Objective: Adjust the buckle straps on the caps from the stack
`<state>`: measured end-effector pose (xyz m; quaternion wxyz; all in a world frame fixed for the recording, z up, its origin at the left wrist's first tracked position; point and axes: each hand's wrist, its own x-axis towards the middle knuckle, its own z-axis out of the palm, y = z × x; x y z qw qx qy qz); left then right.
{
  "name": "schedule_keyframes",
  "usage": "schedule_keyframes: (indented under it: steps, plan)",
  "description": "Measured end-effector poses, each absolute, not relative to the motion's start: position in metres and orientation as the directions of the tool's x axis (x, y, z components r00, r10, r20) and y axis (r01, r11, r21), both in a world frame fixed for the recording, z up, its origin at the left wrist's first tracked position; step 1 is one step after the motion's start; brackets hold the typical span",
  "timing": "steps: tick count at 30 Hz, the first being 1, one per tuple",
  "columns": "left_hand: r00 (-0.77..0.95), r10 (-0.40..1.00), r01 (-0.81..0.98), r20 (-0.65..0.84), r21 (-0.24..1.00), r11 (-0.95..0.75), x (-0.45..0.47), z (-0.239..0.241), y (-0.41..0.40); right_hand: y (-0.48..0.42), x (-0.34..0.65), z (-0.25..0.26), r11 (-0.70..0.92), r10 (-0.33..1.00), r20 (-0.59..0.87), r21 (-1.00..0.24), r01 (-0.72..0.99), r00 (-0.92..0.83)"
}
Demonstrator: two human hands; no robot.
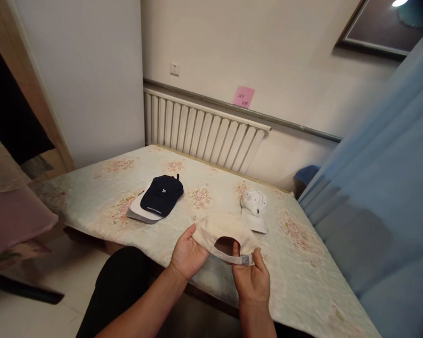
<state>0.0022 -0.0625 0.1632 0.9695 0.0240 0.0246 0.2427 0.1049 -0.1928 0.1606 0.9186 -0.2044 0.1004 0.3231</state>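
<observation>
Cream-coloured, the held cap [211, 227] is hanging in the frame's lower centre; the left hand [189, 253] is gripping one side, the right hand [253, 277] is pinching near the buckle [246, 259], apparently to hold it spread. Left of centre, a navy cap [166, 193] is lying over pale brims [141, 211], perhaps nesting; right of centre, a white cap [254, 205] is resting.

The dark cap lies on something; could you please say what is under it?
A white brim and, below it, a grey edge stick out from under the dark cap; whatever else lies beneath is covered.
</observation>
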Motion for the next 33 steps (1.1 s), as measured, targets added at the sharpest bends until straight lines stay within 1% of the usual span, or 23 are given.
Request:
schedule_keyframes:
  steps: [6,16,28,33]
  plan:
    - [0.882,0.466,-0.464,-0.061,0.055,0.884,0.0027,0.1589,-0.0592,-0.1940,0.1063,0.1587,0.693,0.550,-0.310,-0.348,-0.631,0.775]
    - [0.886,0.458,-0.453,-0.071,0.073,0.888,0.0026,0.1616,-0.0604,-0.1955,0.1056,0.1587,0.690,0.554,-0.309,-0.350,-0.634,0.773]
    - [0.896,0.438,-0.433,-0.068,0.082,0.898,0.0034,0.1602,-0.0608,-0.1950,0.1053,0.1601,0.680,0.540,-0.361,-0.344,-0.647,0.760]
    - [0.901,0.427,-0.420,-0.073,0.093,0.903,0.0035,0.1617,-0.0606,-0.1959,0.1056,0.1582,0.679,0.541,-0.359,-0.347,-0.646,0.761]
